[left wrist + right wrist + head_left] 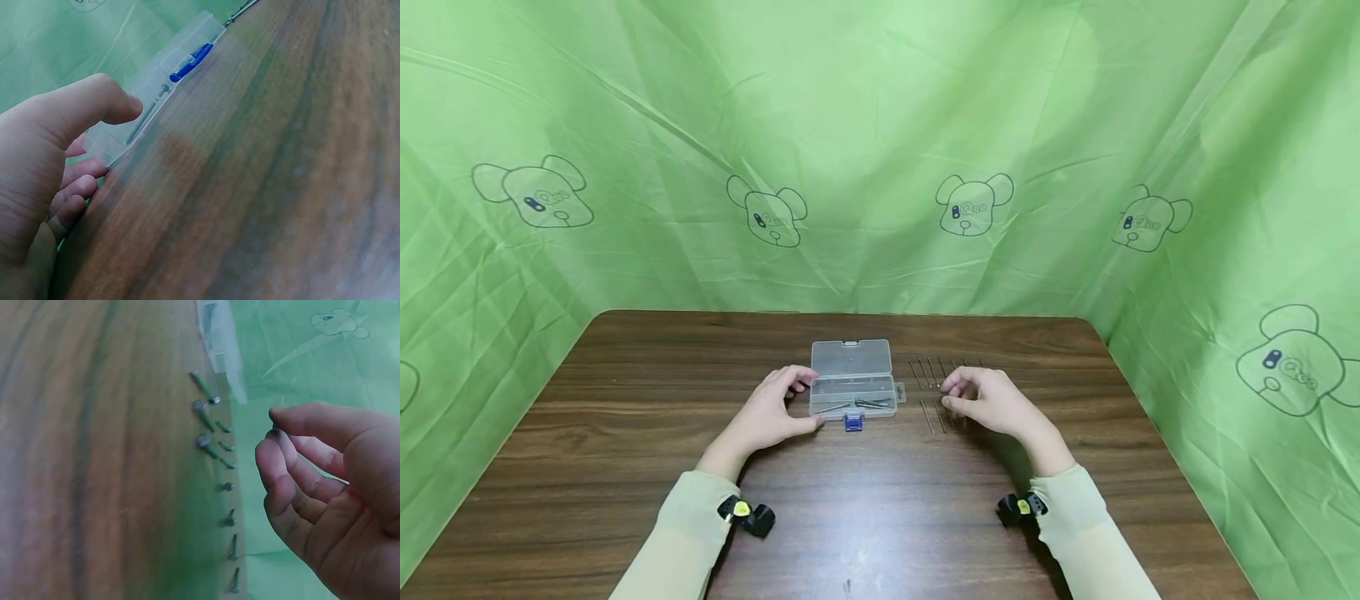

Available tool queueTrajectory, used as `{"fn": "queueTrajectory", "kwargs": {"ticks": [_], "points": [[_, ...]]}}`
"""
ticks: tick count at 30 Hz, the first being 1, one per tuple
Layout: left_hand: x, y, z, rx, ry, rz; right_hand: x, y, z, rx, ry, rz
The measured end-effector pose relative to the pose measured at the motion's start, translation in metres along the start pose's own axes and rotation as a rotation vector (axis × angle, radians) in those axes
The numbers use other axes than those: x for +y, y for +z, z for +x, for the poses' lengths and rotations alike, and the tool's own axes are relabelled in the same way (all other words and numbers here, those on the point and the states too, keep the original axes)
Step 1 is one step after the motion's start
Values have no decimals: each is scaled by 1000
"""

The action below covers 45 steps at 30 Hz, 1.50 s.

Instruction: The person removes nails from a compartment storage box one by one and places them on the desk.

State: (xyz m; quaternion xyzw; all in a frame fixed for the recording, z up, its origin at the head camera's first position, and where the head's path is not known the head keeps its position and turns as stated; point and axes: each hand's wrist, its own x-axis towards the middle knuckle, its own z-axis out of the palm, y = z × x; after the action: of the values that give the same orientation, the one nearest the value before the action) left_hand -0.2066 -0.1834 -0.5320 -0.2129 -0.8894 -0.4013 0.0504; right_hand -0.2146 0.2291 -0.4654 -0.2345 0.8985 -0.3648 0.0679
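A clear plastic storage box [853, 385] lies on the table with its lid raised at the back and a blue latch [853, 422] at the front. Several screws [872, 403] lie inside its front part. My left hand [772, 410] holds the box at its left end, thumb near the front corner and fingers behind. To the right of the box, my right hand [992, 402] hovers over loose screws [925, 373] laid in two rows. Thumb and forefinger come together around a small dark piece, apparently a screw end [275, 432]; most of it is hidden.
The brown wooden table [850, 517] ends at a green cloth [865, 125] hanging behind and at both sides. Each wrist carries a small black camera [758, 520]. A clear hanging tab [900, 392] juts from the box's right side toward the screws.
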Motion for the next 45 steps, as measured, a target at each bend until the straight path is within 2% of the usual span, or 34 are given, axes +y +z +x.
{"fn": "queueTrajectory", "kwargs": {"ticks": [7, 15, 24, 27, 32, 35, 40, 45], "points": [[2, 0, 0, -6, -5, 1, -22, -1, 9, 10, -64, 2], [0, 0, -1, -1, -3, -1, -57, 8, 38, -21, -135, 25], [1, 0, 0, -3, -6, -16, -83, 19, 67, -48, -163, 84], [1, 0, 0, -1, -5, -18, -90, 26, 75, -80, -168, 102], [2, -2, -1, -6, -9, -26, -99, 43, 85, -172, -176, 96], [1, -1, 0, -6, -7, -23, -100, 54, 92, -195, -185, 88], [1, -1, 0, -8, -2, -22, -97, 73, 101, -199, -205, 112], [1, -2, 0, -7, -5, -24, -88, 91, 108, -175, -235, 84]]}}
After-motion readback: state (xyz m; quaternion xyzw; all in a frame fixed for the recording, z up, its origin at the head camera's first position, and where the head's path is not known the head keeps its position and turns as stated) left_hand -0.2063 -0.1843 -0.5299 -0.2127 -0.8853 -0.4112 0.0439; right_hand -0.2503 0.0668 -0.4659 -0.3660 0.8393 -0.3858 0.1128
